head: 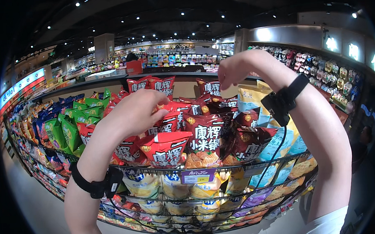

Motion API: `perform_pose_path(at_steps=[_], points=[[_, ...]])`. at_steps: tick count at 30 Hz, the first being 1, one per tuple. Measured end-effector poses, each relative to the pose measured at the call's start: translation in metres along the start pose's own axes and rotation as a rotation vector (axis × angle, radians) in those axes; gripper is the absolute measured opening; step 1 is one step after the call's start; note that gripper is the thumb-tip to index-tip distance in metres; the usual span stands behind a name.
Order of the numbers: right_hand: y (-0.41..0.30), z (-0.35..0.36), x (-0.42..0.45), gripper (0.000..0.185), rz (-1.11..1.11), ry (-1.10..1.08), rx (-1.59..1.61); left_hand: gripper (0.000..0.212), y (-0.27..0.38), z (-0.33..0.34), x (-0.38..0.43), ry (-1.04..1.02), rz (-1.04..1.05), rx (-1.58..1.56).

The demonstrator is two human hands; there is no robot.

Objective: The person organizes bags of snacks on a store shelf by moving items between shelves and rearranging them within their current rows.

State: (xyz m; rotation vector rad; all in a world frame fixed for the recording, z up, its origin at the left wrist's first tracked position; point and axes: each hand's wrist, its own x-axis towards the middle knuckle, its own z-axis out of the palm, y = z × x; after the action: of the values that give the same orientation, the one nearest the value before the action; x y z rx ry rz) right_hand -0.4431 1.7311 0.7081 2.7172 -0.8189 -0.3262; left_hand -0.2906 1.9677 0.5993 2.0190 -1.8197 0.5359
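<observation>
Bagged snacks fill the top basket of a wire display rack. My left hand (142,111) is over bright red snack bags (167,150), its thumb and fingers bent near an upright bag; whether it grips one cannot be told. Farther back and higher, my right hand (232,70) bends down beside a dark red bag (209,87) at the rear edge; its fingertips are partly hidden, so contact is unclear. Between the arms a large dark red bag (203,138) stands upright at the front. Each forearm wears a black strap with a small device and cable.
Green bags (70,131) lie left of the red ones, and yellow and blue bags (253,100) stand at the right. A purple price tag (198,176) hangs on the front wire rim. Lower tiers hold white and yellow bags (141,183). Behind runs a dark ledge (103,79).
</observation>
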Motion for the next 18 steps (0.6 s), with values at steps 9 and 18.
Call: perform_pose_path(at_steps=[9,18], points=[[0.039,0.037,-0.060,0.057,-0.008,0.023,-0.056,0.025,-0.007,-0.061,-0.017,0.274,-0.154,-0.154],[-0.012,0.015,-0.094,0.055,-0.196,0.141,0.142,0.025,-0.043,-0.048,-0.092,0.260,-0.291,-0.092]])
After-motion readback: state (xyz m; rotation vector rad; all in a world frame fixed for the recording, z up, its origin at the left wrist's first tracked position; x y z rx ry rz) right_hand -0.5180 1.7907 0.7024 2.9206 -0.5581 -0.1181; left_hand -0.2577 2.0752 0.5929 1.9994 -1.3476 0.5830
